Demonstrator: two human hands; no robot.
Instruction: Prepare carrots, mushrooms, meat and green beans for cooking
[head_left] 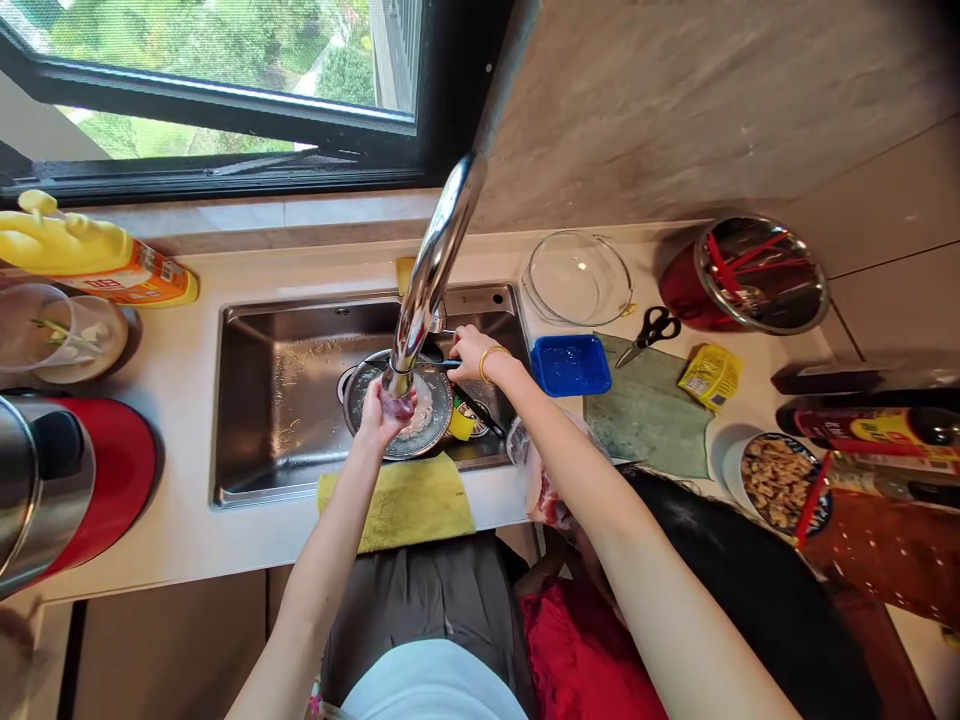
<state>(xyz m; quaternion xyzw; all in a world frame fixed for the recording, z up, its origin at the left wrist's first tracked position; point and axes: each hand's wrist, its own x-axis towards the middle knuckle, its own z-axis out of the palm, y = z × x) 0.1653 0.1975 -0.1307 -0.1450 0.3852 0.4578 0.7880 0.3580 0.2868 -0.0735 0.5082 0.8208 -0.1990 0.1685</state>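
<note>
Beneath the spout of the chrome faucet (pixel 435 260), my left hand (pixel 381 415) is closed around a small purplish, wet lump (pixel 397 405), whose kind I cannot make out. It is above a round metal pan (pixel 360 415) with whitish liquid, lying in the sink (pixel 300 400). My right hand (pixel 476 352), with a gold bangle at the wrist, reaches in behind the pan's right side. Its fingers are pinched at a thin dark rod, partly hidden behind the faucet. Beside the pan lie a yellow piece (pixel 463 427) and a black handle (pixel 480 410).
A yellow cloth (pixel 412 500) hangs over the sink's front edge. Right of the sink are a blue tray (pixel 571 364), glass bowl (pixel 577 278), scissors (pixel 649 335) and bagged meat (pixel 547 490). Another person's dark-haired head (pixel 720 570) is close under my right arm. Left stands a red appliance (pixel 112 480).
</note>
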